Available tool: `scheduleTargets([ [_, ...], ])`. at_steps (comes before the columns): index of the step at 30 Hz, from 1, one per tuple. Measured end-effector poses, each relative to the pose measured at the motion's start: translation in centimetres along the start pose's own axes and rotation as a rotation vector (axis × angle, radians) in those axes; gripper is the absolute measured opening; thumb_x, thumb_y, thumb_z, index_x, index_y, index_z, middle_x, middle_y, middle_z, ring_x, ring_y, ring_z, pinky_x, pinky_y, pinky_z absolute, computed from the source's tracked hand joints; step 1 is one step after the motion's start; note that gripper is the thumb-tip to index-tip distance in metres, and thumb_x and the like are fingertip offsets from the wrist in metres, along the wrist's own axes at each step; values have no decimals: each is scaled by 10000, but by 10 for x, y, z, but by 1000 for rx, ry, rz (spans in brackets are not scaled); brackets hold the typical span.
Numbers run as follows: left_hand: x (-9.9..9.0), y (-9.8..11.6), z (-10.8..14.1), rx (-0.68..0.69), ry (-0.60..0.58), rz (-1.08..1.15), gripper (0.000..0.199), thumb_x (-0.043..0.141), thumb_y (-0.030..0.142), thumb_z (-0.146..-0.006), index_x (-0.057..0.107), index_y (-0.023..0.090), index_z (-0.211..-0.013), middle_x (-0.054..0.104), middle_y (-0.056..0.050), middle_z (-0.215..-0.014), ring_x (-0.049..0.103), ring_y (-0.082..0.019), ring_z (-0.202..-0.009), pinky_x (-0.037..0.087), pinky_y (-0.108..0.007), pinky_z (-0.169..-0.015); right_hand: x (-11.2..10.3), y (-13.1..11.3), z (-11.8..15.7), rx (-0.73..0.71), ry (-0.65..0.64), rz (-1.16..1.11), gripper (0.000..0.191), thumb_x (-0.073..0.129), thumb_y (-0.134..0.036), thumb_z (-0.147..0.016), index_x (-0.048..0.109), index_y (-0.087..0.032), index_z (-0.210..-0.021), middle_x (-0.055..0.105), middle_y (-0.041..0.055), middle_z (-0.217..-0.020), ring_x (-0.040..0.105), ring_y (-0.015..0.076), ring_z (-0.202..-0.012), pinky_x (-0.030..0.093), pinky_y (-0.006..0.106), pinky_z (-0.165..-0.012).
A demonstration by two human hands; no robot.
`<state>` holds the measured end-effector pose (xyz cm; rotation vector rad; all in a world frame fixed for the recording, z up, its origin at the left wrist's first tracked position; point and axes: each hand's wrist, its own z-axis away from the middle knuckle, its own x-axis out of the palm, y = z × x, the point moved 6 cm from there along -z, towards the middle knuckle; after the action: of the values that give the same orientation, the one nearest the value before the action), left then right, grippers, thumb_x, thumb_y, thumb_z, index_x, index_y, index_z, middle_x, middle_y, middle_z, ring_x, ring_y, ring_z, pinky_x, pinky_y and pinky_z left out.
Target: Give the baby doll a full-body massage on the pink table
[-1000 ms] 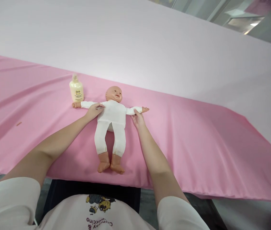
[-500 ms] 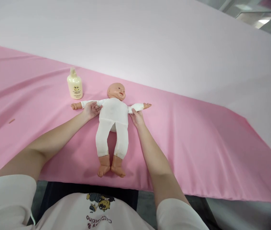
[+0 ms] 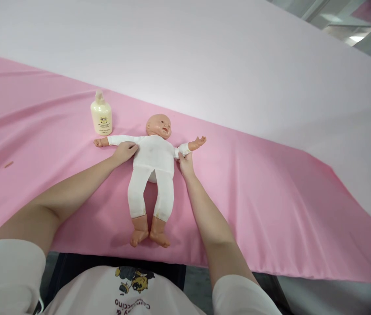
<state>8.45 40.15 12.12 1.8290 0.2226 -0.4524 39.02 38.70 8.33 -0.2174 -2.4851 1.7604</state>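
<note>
A baby doll (image 3: 153,155) in a white suit lies on its back on the pink cloth, its head away from me and both arms spread. My left hand (image 3: 125,151) is at the doll's side, just below its outstretched arm. The fingers are curled in against the white suit, partly hidden. On the other side, my right hand (image 3: 186,165) is closed round the doll's upper arm near the armpit, thumb on top. That arm's bare hand points up and outward.
A cream pump bottle (image 3: 102,116) stands beyond the doll's arm on the left. The pink cloth (image 3: 254,197) covers the near part of a white table (image 3: 205,52). A small brownish strip (image 3: 8,164) lies at the far left.
My left hand has turned from palm up with fingers apart to curled against the doll's side. The doll's arm at my right hand is bent up more.
</note>
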Motion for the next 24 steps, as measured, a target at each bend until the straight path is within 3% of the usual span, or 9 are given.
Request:
scheduleTargets([
  [6,4,5,3,159,-31,-367,423,487,326,-901,309,214,-535,425,-2,-536,389,-159,-546,264,-327,-585,-1,6,-4,-13,-11,59,951,691,-439,-839,161,-358,-1624,177,9,-1733,256,167,-1589,305,464,-1279],
  [11,1,-1,1,117,-31,-463,366,546,367,-885,415,215,-579,579,-41,-664,503,-194,-637,343,-330,-610,1,6,-5,-36,-12,45,1042,715,-445,-822,83,-338,-1644,55,1,-1755,143,182,-1624,222,470,-1312],
  [15,-5,-11,-4,14,0,-540,331,629,499,-850,538,209,-718,658,-96,-803,612,-281,-788,478,-387,-721,0,9,-7,-32,-19,53,985,714,-493,-824,182,-299,-1631,168,41,-1738,199,212,-1613,259,482,-1303],
  [19,-9,-17,-7,-14,60,-469,387,716,500,-789,594,173,-956,671,-172,-1074,609,-396,-1124,516,-509,-961,0,11,-7,-24,-21,63,934,717,-515,-824,265,-280,-1606,277,68,-1704,279,230,-1585,288,478,-1296],
  [24,-8,-8,-7,157,128,-246,509,717,375,-807,527,169,-1233,604,-182,-1318,546,-370,-1308,441,-536,-1135,1,10,-6,-4,-15,8,935,728,-507,-803,272,-306,-1595,316,59,-1687,369,234,-1541,333,475,-1278],
])
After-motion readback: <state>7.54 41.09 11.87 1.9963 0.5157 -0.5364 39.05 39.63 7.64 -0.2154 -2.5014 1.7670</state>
